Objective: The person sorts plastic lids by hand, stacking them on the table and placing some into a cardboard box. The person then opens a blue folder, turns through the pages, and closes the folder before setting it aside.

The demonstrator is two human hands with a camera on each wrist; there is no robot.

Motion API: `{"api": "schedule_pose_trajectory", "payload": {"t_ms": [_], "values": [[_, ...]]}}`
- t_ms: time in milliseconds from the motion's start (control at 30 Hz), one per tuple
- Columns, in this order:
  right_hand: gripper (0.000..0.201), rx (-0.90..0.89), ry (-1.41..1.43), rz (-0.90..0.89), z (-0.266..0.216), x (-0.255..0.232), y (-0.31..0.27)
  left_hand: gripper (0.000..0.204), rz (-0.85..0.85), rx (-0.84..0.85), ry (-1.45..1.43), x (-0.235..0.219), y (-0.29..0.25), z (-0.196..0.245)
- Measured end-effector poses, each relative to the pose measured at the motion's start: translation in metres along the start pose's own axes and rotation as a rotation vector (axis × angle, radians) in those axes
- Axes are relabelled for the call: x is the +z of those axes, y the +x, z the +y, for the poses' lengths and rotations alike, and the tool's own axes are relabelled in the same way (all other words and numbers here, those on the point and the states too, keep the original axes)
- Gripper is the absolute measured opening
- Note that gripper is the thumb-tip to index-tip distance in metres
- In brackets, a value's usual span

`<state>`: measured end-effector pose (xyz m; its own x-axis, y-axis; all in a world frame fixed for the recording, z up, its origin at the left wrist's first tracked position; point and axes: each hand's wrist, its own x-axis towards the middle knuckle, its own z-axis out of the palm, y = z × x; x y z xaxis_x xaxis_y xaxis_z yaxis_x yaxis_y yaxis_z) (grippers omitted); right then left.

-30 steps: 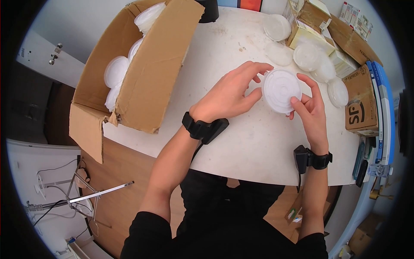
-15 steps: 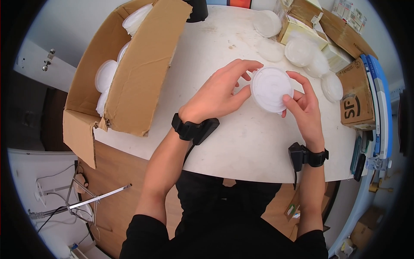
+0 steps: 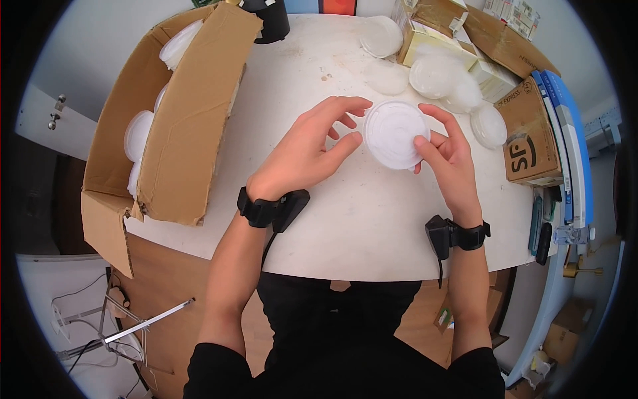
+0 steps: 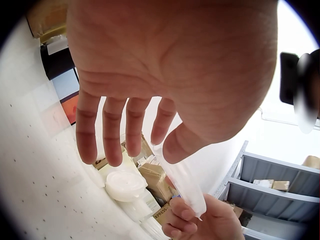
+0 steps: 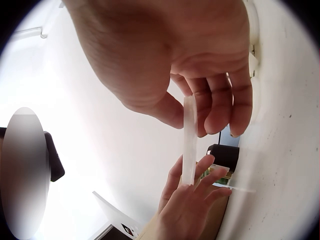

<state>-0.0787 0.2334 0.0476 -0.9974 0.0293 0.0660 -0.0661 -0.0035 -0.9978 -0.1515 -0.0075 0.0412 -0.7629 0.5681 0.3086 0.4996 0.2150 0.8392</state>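
A round, translucent white plastic lid [image 3: 393, 133] with ringed ridges is held above the table. My right hand [image 3: 448, 156] pinches its right edge, thumb on the near face and fingers behind. In the right wrist view the lid [image 5: 189, 142] appears edge-on between thumb and fingers. At the opposite rim is my left hand [image 3: 299, 149], its fingers loosely bent and spread from the thumb. The left wrist view shows the left thumb and index fingertip right by the lid's edge [image 4: 184, 185], without a pinch.
A tall cardboard box [image 3: 183, 126] on the left holds several stacks of white round lids [image 3: 138, 135]. More plastic lids [image 3: 430, 76] lie at the back right of the white table [image 3: 312, 249]. Beyond them stand cartons, an SF box [image 3: 531, 139] and blue-and-white folders [image 3: 565, 133].
The head view has shifted, so hands and lid sit further left in it. The right hand keeps its pinch on the lid, and the left hand stays beside the rim.
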Motion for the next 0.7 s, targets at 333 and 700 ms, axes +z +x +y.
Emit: {"api": "schedule_pose_trajectory", "payload": {"t_ms": [333,700], "values": [[0.035,0.100,-0.492,-0.145,0.003,-0.025,0.001,0.036,-0.054,-0.029,0.058,-0.003,-0.001,0.004],[0.039,0.056,-0.914,0.523,0.016,-0.114,0.007,0.041,-0.292,-0.071,0.193,-0.006,-0.007,0.009]]}}
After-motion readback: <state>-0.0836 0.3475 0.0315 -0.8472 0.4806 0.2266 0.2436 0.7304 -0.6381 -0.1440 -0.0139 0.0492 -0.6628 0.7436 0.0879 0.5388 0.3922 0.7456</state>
